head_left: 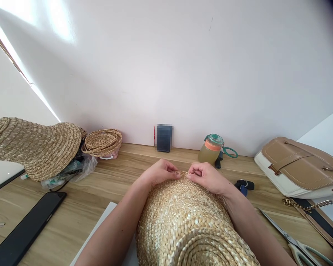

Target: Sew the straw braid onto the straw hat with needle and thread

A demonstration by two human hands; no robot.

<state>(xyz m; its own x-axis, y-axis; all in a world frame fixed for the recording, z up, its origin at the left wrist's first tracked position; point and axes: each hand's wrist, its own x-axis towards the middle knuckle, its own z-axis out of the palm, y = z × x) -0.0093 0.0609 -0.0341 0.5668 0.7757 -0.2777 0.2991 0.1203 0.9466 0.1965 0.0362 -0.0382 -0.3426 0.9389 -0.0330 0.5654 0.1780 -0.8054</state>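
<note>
A woven straw hat [180, 214] lies in front of me, its coiled crown toward me and its brim edge at the far side. My left hand [165, 173] pinches that far edge between thumb and fingers. Just to the right, my right hand [204, 177] pinches the same edge, a short stretch of straw showing between the two hands. Both forearms reach along the sides of the hat. Whether a needle or thread is in the fingers cannot be made out.
Left are another straw hat [50, 147], a coiled straw braid [102, 142] and a black phone [27, 229]. A dark upright box [163, 138] and a drink jar [211, 149] stand by the wall. Right lie scissors [290, 238], a handbag [299, 166] and a dark small item [243, 186].
</note>
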